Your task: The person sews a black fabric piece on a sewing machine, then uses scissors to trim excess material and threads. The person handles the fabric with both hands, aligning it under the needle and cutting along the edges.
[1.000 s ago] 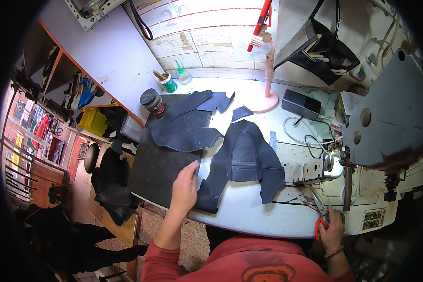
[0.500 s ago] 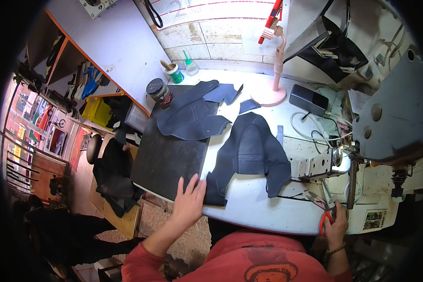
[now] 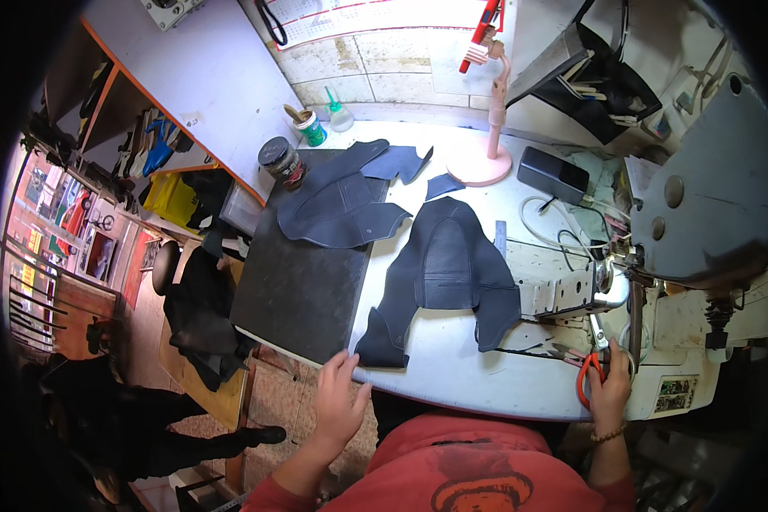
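Note:
My left hand (image 3: 340,401) is open at the table's front edge, just below the corner of the black mat, its thumb apart from the fingers. Close by lies the lower left flap of a dark shoe-upper piece (image 3: 448,264), flat on the white table with a stitched centre panel. My right hand (image 3: 610,384) is closed around red-handled scissors (image 3: 585,381) at the right of the table, their blades pointing away from me. A second, similar upper piece (image 3: 337,209) lies across the black mat (image 3: 294,294). A small dark scrap (image 3: 444,185) rests beyond the nearer piece.
A sewing machine (image 3: 700,196) fills the right side. Behind the pieces stand a pink lamp stand (image 3: 480,167), black power box (image 3: 553,177), dark jar (image 3: 280,162), green-and-white pot (image 3: 312,130) and dropper bottle (image 3: 340,115). A person's dark-clothed legs (image 3: 171,427) show at left.
My left hand has drawn back toward me from the mat's edge and its fingers are less spread. My right hand remains at the scissors. The view has shifted slightly.

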A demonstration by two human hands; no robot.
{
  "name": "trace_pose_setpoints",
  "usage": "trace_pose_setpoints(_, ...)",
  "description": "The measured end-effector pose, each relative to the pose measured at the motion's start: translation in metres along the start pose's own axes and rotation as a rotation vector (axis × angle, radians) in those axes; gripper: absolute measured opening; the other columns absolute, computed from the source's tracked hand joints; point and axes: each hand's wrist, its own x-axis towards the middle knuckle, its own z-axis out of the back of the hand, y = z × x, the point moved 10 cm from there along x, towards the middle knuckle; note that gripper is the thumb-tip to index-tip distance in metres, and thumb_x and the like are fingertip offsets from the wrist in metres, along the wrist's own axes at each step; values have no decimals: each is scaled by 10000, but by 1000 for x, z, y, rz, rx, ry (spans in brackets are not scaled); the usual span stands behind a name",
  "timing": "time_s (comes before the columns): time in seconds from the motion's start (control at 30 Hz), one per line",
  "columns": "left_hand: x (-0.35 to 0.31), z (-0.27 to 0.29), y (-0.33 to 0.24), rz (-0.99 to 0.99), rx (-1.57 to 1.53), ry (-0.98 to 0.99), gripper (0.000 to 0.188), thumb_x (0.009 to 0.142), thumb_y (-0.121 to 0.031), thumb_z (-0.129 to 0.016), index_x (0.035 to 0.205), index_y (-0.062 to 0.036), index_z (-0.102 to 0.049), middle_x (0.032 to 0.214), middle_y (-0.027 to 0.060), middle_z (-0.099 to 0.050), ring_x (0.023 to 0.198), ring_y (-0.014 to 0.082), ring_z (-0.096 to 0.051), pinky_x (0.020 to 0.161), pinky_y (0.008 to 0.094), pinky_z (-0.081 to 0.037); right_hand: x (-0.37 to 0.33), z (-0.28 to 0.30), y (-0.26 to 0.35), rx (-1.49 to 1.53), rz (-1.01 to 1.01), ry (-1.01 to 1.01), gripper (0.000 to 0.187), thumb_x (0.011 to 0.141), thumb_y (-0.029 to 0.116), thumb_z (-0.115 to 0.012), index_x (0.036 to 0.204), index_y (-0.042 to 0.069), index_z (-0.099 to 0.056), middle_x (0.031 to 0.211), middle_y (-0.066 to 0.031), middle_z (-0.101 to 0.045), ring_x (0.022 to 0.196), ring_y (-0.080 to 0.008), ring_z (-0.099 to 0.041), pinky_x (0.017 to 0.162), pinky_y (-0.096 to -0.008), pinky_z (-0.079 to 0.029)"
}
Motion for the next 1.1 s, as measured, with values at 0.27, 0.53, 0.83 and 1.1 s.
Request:
trace_pose_setpoints(0.27, 38, -45, -11, 28, -30, 85, 846, 743, -174, -769, 1415, 39, -303, 1492, 293, -206, 1342, 442, -291, 1093, 476, -286, 0, 3, 1, -182, 41, -12, 628, 722, 66, -731, 1314, 72, -521, 1110, -147, -554, 1032, -348, -551, 882, -422, -459)
trace_pose_setpoints(0.53, 46, -28, 19, 212, -637, -102, 570, 744, 93, -632, 1292, 0, -506, 1444, 157, -340, 1154, 244, -503, 950, 337, -434, 2, 4, 3, -170, 65, -5, 621, 721, 37, -732, 1306, 55, -525, 1106, -164, -558, 1020, -359, -556, 877, -404, -461)
trace_pose_setpoints(0.83, 79, 41, 45, 121, -636, -436, 398, 748, 160, -574, 1114, 3, -568, 1420, 111, -395, 1060, 152, -516, 954, 280, -417, 5, 12, 11, -185, 92, -19, 556, 691, 77, -760, 1216, 24, -586, 1022, -129, -566, 941, -323, -566, 816, -400, -473)
trace_pose_setpoints(1.1, 67, 27, 60, 196, -511, -371, 350, 817, 42, -607, 1158, -14, -553, 1390, 123, -429, 1156, 213, -506, 990, 320, -405, -18, 91, 146, 103, 601, -209, 449, 774, 188, -718, 1149, -24, -588, 1100, -218, -563, 993, -343, -552, 829, -456, -468)
